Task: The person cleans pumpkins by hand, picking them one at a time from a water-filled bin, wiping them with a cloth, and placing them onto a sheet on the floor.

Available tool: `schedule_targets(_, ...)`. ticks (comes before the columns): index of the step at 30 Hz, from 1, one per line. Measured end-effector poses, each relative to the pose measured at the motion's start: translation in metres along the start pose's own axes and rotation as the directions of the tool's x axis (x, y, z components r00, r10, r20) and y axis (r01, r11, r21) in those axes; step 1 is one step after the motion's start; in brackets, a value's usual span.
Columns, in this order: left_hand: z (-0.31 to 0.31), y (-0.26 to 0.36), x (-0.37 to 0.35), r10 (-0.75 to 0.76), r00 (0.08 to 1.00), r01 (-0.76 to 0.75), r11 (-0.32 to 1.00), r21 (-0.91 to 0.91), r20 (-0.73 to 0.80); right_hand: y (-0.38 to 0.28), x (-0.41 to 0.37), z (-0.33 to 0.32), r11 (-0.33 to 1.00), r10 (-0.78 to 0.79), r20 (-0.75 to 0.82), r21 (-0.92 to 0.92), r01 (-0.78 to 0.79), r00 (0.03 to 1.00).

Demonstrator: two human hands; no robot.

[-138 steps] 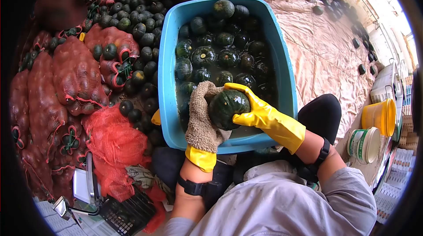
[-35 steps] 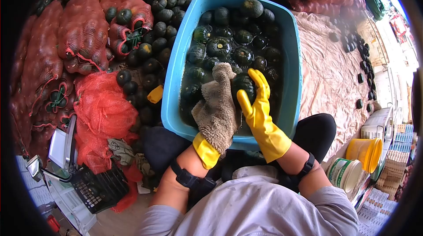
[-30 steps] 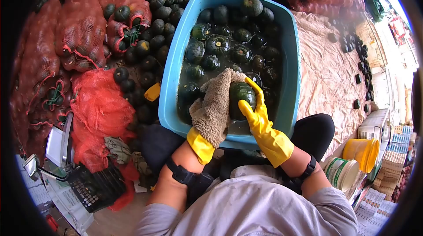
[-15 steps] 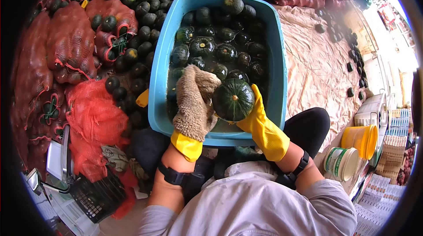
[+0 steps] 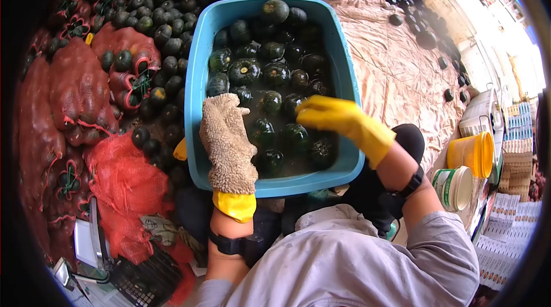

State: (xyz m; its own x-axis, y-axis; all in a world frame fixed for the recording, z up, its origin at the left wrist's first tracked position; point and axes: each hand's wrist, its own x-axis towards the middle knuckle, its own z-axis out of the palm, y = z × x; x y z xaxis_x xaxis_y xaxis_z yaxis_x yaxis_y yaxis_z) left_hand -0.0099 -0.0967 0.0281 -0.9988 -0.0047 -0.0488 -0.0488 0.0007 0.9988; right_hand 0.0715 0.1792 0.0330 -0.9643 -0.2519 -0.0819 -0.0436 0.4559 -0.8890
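Note:
A light blue tub (image 5: 198, 77) of cloudy water holds several dark green squashes (image 5: 244, 71), wet and shiny. My left hand (image 5: 229, 140) wears a fluffy tan washing mitt over a yellow rubber glove. It lies at the tub's near left side, above the water. Its fingers are hidden in the mitt. My right hand (image 5: 330, 115), in a yellow rubber glove, hovers over the right part of the tub, fingers stretched leftward and nothing seen in them. Just below its fingertips floats a green squash (image 5: 295, 136).
Red mesh sacks (image 5: 80, 86) and loose squashes (image 5: 163, 34) crowd the left. An empty-looking red net (image 5: 123, 183) lies near a scale (image 5: 135, 275). On the right are a tan cloth (image 5: 384, 60), a yellow bucket (image 5: 470, 153) and a white bucket (image 5: 452, 187).
The squash held between both hands has been let go. My hands have moved apart: the mitt toward the tub's left side, my right hand up and slightly right. The view has shifted a little.

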Motion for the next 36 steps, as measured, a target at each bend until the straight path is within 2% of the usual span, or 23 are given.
schedule_targets(1,-0.001,-0.017,0.004,0.023,0.999,-0.024,1.000,0.019,0.044,-0.055,0.026,0.012,0.700,0.701,0.201,-0.379,-0.605,0.684)
schedule_targets(2,-0.002,-0.034,0.008,0.046,0.995,-0.050,0.998,0.037,0.087,-0.034,0.034,0.038,0.692,0.716,0.271,-0.394,-0.605,0.643)
schedule_targets(4,-0.014,-0.068,0.023,0.139,0.953,-0.186,0.970,0.156,0.271,0.055,0.039,0.105,0.787,0.445,-0.020,-0.469,-0.401,0.895)
schedule_targets(6,-0.008,-0.026,0.002,0.346,0.790,-0.609,0.541,0.581,0.506,0.092,0.042,0.131,0.844,0.420,-0.076,-0.333,-0.420,0.904)
schedule_targets(8,-0.007,-0.010,-0.009,0.386,0.704,-0.706,0.281,0.651,0.597,0.122,0.045,0.142,0.868,0.402,-0.024,-0.308,-0.389,0.915)
schedule_targets(9,-0.004,-0.009,-0.011,0.331,0.773,-0.635,0.420,0.648,0.542,0.075,0.031,0.113,0.873,0.482,0.086,0.035,-0.486,0.872)
schedule_targets(11,-0.002,-0.005,-0.019,0.264,0.863,-0.496,0.601,0.626,0.431,0.060,0.025,0.107,0.828,0.560,-0.021,0.025,-0.560,0.828)
schedule_targets(12,-0.001,-0.004,-0.022,0.220,0.903,-0.410,0.701,0.584,0.369,0.068,0.025,0.110,0.763,0.518,0.051,0.423,-0.488,0.854)
schedule_targets(13,0.000,-0.006,-0.022,0.152,0.935,-0.300,0.821,0.486,0.321,0.076,0.023,0.111,0.551,0.448,0.103,0.751,-0.365,0.888)
schedule_targets(15,0.012,-0.036,-0.006,-0.102,0.929,0.125,0.991,-0.041,0.357,0.011,0.006,0.084,0.188,0.347,0.170,0.951,-0.246,0.922)
schedule_targets(16,0.021,-0.057,0.006,-0.244,0.886,0.392,0.850,-0.353,0.395,0.005,0.010,0.086,0.468,0.340,-0.015,0.870,-0.156,0.940)
schedule_targets(18,0.044,-0.031,-0.009,-0.183,0.858,0.450,0.718,-0.530,0.481,-0.031,0.012,0.092,0.934,0.095,-0.295,0.357,0.018,0.951)
schedule_targets(19,0.059,0.014,-0.036,-0.195,0.857,0.488,0.604,-0.630,0.477,-0.059,0.008,0.094,0.994,-0.111,-0.322,-0.051,0.100,0.940)
schedule_targets(20,0.067,0.015,-0.041,-0.209,0.801,0.581,0.494,-0.646,0.560,-0.037,0.018,0.120,0.973,-0.210,-0.465,-0.186,0.137,0.860)
schedule_targets(23,0.076,0.006,-0.047,-0.204,0.599,0.801,0.129,-0.585,0.774,-0.001,0.056,0.115,0.999,0.043,-0.690,0.009,-0.052,0.722)
schedule_targets(24,0.078,0.006,-0.052,-0.177,0.533,0.841,-0.001,-0.541,0.828,-0.015,0.060,0.092,0.946,0.300,-0.693,0.307,-0.109,0.656)
schedule_targets(25,0.074,0.012,-0.058,-0.185,0.637,0.759,0.316,-0.569,0.748,-0.013,0.062,0.089,0.896,0.399,-0.691,0.433,-0.098,0.603)
schedule_targets(27,0.060,0.041,-0.074,-0.076,0.811,0.375,0.829,-0.415,0.580,-0.015,0.039,0.118,0.997,-0.019,-0.741,0.032,0.063,0.672)
schedule_targets(29,0.049,0.061,-0.085,-0.118,0.868,0.255,0.940,-0.228,0.482,-0.037,0.006,0.142,0.979,-0.008,-0.506,0.172,0.110,0.862)
schedule_targets(31,0.050,0.084,-0.080,-0.358,0.827,0.485,0.844,-0.229,0.433,-0.018,0.013,0.121,0.953,-0.283,-0.520,-0.055,0.299,0.806)
schedule_targets(33,0.049,0.080,-0.077,-0.350,0.803,0.488,0.851,-0.194,0.483,-0.006,0.046,0.110,0.994,0.019,-0.816,-0.049,-0.103,0.577)
schedule_targets(34,0.045,0.053,-0.077,-0.241,0.796,0.374,0.918,-0.137,0.555,-0.006,0.051,0.104,0.983,0.180,-0.799,0.131,-0.125,0.574)
schedule_targets(36,0.042,0.027,-0.066,-0.006,0.767,0.028,0.999,-0.024,0.642,-0.013,0.035,0.116,0.992,-0.064,-0.620,0.048,0.120,0.782)
